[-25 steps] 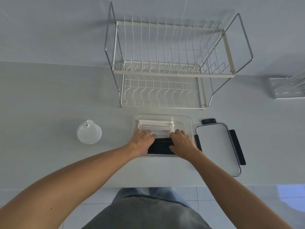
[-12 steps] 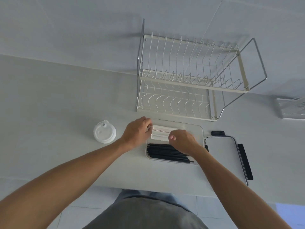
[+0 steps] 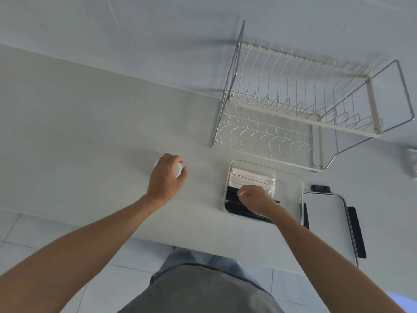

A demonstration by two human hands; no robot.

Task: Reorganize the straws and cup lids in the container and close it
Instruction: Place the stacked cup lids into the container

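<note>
Container (image 3: 291, 177): clear, open, on worktop (image 3: 90, 132); white straws (image 3: 252, 178) beyond right hand (image 3: 253, 197) fingers, black straws (image 3: 232, 197) under them, fingers curled, grip unclear. Cup lids (image 3: 179, 170): under left hand (image 3: 165, 177), fingers closing around. Advice: lift lids level, seat beside straws.

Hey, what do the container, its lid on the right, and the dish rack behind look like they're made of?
The container looks like clear plastic or glass: its glossy walls show the straws through. The container lid seems a pale, smooth plastic panel with a metallic-looking rim and black latches, likely plastic. The dish rack looks like cream-coated wire on a bare shiny metal frame, judging by thin bent rods and grey sheen.
</note>
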